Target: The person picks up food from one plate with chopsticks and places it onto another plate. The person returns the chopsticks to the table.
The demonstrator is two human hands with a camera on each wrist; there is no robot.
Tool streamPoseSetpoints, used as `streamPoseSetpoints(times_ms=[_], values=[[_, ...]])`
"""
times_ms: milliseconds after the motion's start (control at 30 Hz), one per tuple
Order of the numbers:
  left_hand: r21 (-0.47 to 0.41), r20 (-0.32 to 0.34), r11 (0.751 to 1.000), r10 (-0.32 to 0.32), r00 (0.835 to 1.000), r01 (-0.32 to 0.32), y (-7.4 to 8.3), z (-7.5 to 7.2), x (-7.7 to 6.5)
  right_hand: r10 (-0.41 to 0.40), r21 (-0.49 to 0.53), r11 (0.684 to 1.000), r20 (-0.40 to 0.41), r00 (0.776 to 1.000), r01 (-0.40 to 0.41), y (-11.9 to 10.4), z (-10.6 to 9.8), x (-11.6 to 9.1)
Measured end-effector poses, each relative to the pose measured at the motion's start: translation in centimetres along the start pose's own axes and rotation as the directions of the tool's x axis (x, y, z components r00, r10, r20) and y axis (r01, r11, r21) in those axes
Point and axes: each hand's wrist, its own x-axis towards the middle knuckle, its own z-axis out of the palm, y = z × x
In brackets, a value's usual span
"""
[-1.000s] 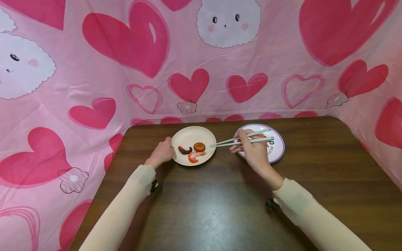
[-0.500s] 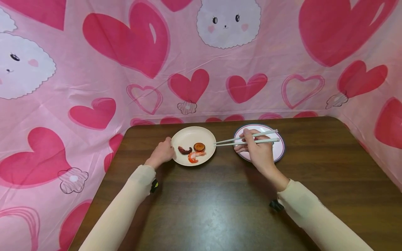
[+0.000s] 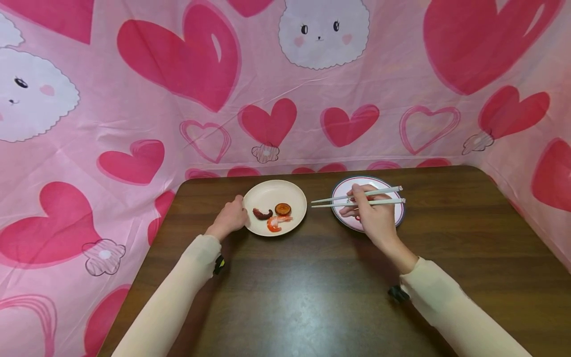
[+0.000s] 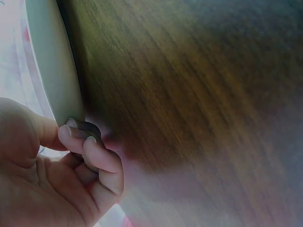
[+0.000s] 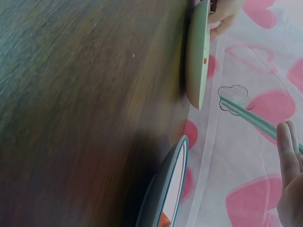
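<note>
My left hand [image 3: 228,216] grips the left rim of a cream plate [image 3: 269,189]; in the left wrist view its fingers [image 4: 105,163] curl against the plate's edge. On that plate lie a dark curled octopus tentacle [image 3: 262,214], a round brown slice [image 3: 283,209] and an orange-and-white shrimp [image 3: 274,224]. To the right, my right hand [image 3: 378,225] holds a pair of pale green chopsticks [image 3: 388,202], their tips pointing left into the gap between the plates, slightly parted and with nothing between them. Below this hand is a white plate [image 3: 351,184] with a blue rim, partly hidden.
Both plates stand near the back of a dark wooden table [image 3: 285,292]. Behind it hangs a pink cloth [image 3: 308,89] printed with hearts. In the right wrist view, an orange piece [image 5: 164,220] shows on the blue-rimmed plate.
My right hand has moved right with the chopsticks, whose tips have gone from over the cream plate's right rim to the gap between the plates. The left hand and the food have stayed put.
</note>
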Motion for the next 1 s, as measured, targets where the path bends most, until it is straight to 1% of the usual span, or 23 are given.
streamPoseSetpoints(times_ms=[233, 467, 700, 800, 933, 1000], values=[[0.0, 0.002, 1.0, -0.001, 1.0, 0.001, 0.0, 0.0, 0.0, 0.004, 0.031, 1.0, -0.006, 1.0, -0.004, 0.0, -0.7, -0.1], [-0.002, 0.004, 1.0, -0.004, 1.0, 0.004, 0.0, 0.1, 0.0, 0.013, 0.072, 0.997, -0.037, 0.999, -0.011, 0.0, -1.3, -0.1], [-0.015, 0.014, 1.0, -0.016, 1.0, 0.016, 0.2, 0.1, -0.2, -0.015, 0.117, 0.993, -0.063, 0.998, 0.023, 0.0, -2.2, -0.2], [-0.016, 0.012, 1.0, -0.016, 1.0, 0.017, 0.1, 0.1, -0.2, -0.02, 0.112, 0.993, -0.078, 0.997, 0.029, -0.1, -2.7, -0.2], [-0.011, 0.012, 1.0, -0.014, 1.0, 0.014, 0.0, 0.1, -0.1, -0.026, 0.075, 0.997, -0.094, 0.995, 0.034, -0.1, -3.4, -0.2], [-0.012, 0.012, 1.0, -0.014, 1.0, 0.015, 0.1, 0.1, -0.1, -0.028, 0.083, 0.996, -0.096, 0.995, 0.036, -0.2, -3.8, -0.2]])
